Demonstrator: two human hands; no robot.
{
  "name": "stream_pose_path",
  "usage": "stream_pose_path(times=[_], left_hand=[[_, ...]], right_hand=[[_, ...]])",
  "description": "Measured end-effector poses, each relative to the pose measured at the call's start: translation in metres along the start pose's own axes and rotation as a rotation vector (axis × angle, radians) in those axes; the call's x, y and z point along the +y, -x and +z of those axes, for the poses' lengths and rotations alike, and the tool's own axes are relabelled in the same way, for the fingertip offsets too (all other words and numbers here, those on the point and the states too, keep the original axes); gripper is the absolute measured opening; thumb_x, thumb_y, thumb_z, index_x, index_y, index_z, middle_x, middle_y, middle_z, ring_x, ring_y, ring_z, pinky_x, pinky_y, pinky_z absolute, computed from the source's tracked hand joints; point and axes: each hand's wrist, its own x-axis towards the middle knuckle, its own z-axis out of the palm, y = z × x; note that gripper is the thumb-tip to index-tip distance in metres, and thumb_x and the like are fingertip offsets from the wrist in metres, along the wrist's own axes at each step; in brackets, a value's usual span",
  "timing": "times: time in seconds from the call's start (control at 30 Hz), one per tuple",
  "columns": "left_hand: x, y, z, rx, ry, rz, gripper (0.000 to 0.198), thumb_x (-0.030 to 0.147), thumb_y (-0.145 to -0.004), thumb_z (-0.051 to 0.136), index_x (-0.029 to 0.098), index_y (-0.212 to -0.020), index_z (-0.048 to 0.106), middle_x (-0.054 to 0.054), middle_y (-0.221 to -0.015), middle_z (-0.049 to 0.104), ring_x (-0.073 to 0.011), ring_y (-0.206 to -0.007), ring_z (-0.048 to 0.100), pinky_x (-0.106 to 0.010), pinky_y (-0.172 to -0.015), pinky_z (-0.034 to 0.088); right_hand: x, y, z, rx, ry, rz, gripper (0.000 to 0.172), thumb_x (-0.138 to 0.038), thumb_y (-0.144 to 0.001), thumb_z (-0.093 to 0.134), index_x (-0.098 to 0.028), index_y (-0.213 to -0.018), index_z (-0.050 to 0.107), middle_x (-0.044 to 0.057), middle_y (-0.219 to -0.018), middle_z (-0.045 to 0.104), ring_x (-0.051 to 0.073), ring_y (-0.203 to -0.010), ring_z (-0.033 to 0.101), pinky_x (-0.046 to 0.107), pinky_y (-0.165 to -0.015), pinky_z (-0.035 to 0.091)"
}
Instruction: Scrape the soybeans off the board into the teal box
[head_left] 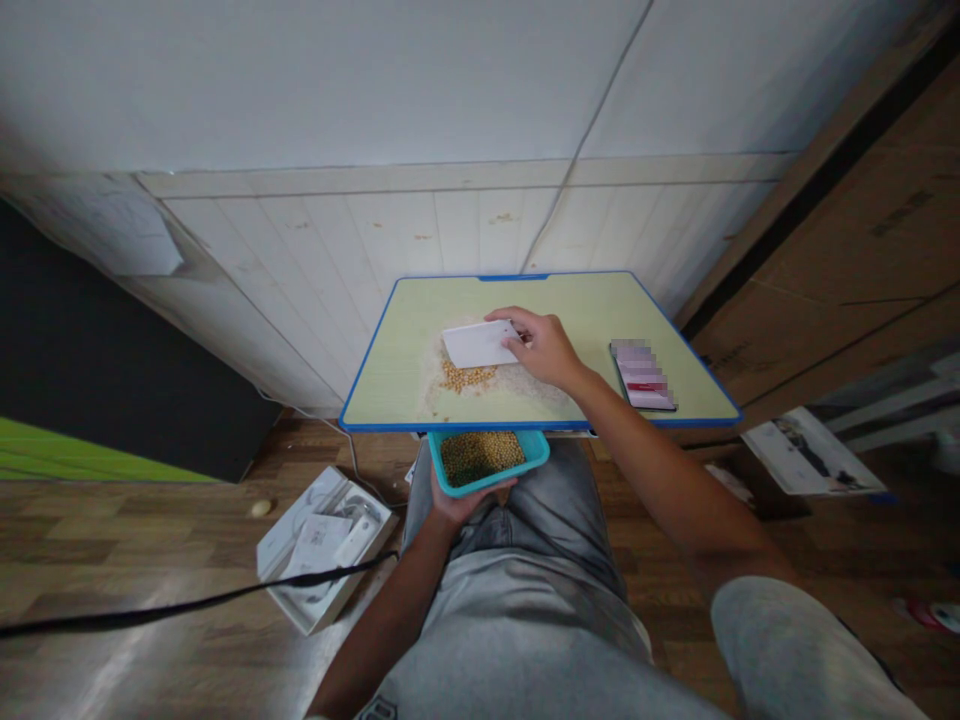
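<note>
My right hand (541,348) pinches the right end of a flat white card (478,345) over the table top. Just under the card's near edge lies a small heap of yellow beans (466,377). Pale grains (525,385) are spread around the heap and toward my right wrist. Below the table's front edge, my left hand (459,503) supports a turquoise plastic tray (534,452) from beneath, its fingers partly hidden. Inside the tray are yellow beans (504,447) and small dark green beans (465,470).
The light green folding table (570,295) has a blue rim and stands against the wall. A phone (643,375) lies on its right side. An open white box (324,550) with contents sits on the floor at left. Large cardboard (825,260) leans at right.
</note>
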Motion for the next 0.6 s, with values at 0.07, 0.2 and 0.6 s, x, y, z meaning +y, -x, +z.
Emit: stream_pose_path(times=[0.07, 0.2, 0.6], left_hand=[[0.001, 0.0, 0.003, 0.008, 0.003, -0.008, 0.099, 0.087, -0.083, 0.108, 0.037, -0.167, 0.09, -0.014, -0.197, 0.071, -0.0688, -0.195, 0.042, -0.102, -0.139, 0.053], [0.002, 0.003, 0.011, 0.058, 0.037, -0.002, 0.099, 0.085, -0.084, 0.109, 0.037, -0.168, 0.088, -0.014, -0.199, 0.069, -0.0687, -0.193, 0.048, -0.102, -0.139, 0.052], [0.001, 0.005, 0.016, 0.055, 0.037, -0.003, 0.089, 0.084, -0.089, 0.105, 0.037, -0.164, 0.091, -0.015, -0.196, 0.073, -0.07, -0.19, 0.051, -0.104, -0.136, 0.053]], right_hand=[[-0.002, 0.004, 0.0, -0.021, 0.046, -0.02, 0.051, -0.001, -0.094, 0.08, -0.031, -0.132, 0.096, 0.006, -0.14, 0.097, 0.032, -0.121, 0.088, 0.049, -0.111, 0.07], [-0.004, 0.012, -0.005, -0.066, 0.126, -0.048, 0.051, -0.002, -0.095, 0.078, -0.031, -0.132, 0.097, 0.004, -0.141, 0.099, 0.031, -0.125, 0.092, 0.044, -0.113, 0.071], [-0.004, 0.032, -0.029, -0.028, 0.22, -0.081, 0.047, -0.004, -0.095, 0.077, -0.029, -0.128, 0.099, 0.003, -0.131, 0.103, 0.03, -0.121, 0.097, 0.041, -0.113, 0.073]])
